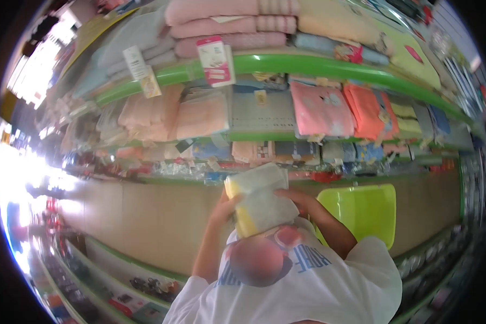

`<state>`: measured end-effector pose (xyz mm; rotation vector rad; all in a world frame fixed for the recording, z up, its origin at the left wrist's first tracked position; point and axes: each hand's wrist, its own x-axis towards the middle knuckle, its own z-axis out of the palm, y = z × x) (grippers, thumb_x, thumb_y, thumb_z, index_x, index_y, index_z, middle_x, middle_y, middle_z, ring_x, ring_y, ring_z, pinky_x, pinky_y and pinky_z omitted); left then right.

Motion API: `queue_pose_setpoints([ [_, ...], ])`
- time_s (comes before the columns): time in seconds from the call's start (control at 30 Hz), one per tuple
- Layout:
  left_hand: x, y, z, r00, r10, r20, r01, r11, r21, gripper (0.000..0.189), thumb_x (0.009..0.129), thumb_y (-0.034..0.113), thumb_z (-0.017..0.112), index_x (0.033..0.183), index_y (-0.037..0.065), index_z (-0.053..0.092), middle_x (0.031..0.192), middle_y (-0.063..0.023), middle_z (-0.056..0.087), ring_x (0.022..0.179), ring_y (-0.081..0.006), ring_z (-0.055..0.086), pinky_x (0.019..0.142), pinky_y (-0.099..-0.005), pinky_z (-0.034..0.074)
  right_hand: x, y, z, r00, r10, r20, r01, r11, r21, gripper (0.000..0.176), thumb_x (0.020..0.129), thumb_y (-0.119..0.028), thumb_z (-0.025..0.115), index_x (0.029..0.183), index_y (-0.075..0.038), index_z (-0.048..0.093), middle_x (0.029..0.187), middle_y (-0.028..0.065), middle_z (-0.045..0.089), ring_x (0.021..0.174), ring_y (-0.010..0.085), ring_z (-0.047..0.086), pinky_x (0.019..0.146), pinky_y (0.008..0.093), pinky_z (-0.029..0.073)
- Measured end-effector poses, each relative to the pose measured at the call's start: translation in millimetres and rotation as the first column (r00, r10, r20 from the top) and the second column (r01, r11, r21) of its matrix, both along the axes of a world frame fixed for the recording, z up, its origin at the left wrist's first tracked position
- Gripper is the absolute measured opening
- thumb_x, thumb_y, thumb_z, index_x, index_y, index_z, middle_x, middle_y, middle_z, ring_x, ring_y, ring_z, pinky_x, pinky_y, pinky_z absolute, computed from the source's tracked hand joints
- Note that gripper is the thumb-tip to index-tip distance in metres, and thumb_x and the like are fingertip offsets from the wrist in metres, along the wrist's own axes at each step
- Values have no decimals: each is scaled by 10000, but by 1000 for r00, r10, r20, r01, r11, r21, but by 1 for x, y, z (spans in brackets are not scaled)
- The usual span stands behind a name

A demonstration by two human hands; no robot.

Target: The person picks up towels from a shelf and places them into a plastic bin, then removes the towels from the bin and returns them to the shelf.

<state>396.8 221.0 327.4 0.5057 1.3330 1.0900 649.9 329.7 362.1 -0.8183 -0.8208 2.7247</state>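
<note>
A folded grey and yellow towel (pixel 264 202) is held in front of my chest, with a slightly shiny, paler upper part. My left hand (pixel 227 209) grips its left side, thumb lying over the yellow edge. On the right, my right hand (pixel 296 198) has its fingers curled around the towel's edge. Just right of my right forearm is a lime-green plastic basket (pixel 382 216), its near side partly hidden by my arm and sleeve.
Ahead stands a shelf with green edges (pixel 264 63), stacked with pink towels (pixel 227 27), a pink folded towel (pixel 323 110) and an orange one (pixel 370 110). A tag (pixel 215 60) hangs from its front. Low shelves (pixel 113 264) with packaged goods lie behind me across the tiled floor (pixel 146 216).
</note>
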Motion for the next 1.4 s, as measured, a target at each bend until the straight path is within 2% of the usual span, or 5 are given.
queue_pose_setpoints([
  [0.3, 37, -26, -45, 781, -611, 127, 619, 784, -34, 855, 795, 199, 742, 1461, 105, 213, 1320, -94, 462, 1190, -225, 471, 978, -364, 412, 60, -153, 3, 865, -410, 290, 377, 912, 162, 739, 841, -322, 701, 1428, -54, 341, 1358, 101, 481, 1214, 204, 491, 996, 351, 429],
  [0.6, 148, 11, -27, 394, -917, 60, 918, 396, 30, 889, 766, 174, 760, 1461, 68, 216, 1369, -109, 447, 1244, -220, 451, 1011, -352, 398, 105, -262, -48, 532, -804, 266, 843, 533, -75, 657, 849, -267, 677, 1385, -25, 386, 1322, 132, 517, 1158, 223, 551, 979, 346, 459],
  [0.93, 354, 81, -46, 35, -985, -167, 999, 29, 37, 919, 826, 345, 697, 1493, 35, 146, 1457, -168, 348, 1323, -238, 377, 1066, -345, 336, 216, -263, -106, 70, -967, 245, 995, 85, 52, 595, 848, -239, 654, 1348, -16, 420, 1229, 129, 575, 1075, 234, 601, 916, 372, 508],
  [1.1, 447, 108, -125, -65, -909, -412, 996, -87, 35, 879, 827, 361, 688, 1477, 13, 209, 1473, -192, 331, 1348, -242, 344, 1086, -350, 294, 266, -239, -197, -79, -940, 332, 985, -124, -118, 535, 837, -227, 652, 1296, -27, 461, 1187, 123, 590, 1045, 232, 612, 893, 372, 515],
  [1.4, 508, 149, -274, -166, -903, -397, 978, -101, -180, 801, 801, 324, 666, 1431, 0, 292, 1349, -185, 455, 1237, -278, 455, 1034, -364, 356, 280, -188, -362, -248, -882, 399, 908, -356, -222, 502, 826, -230, 636, 1264, -37, 486, 1126, 110, 603, 999, 239, 617, 874, 377, 515],
])
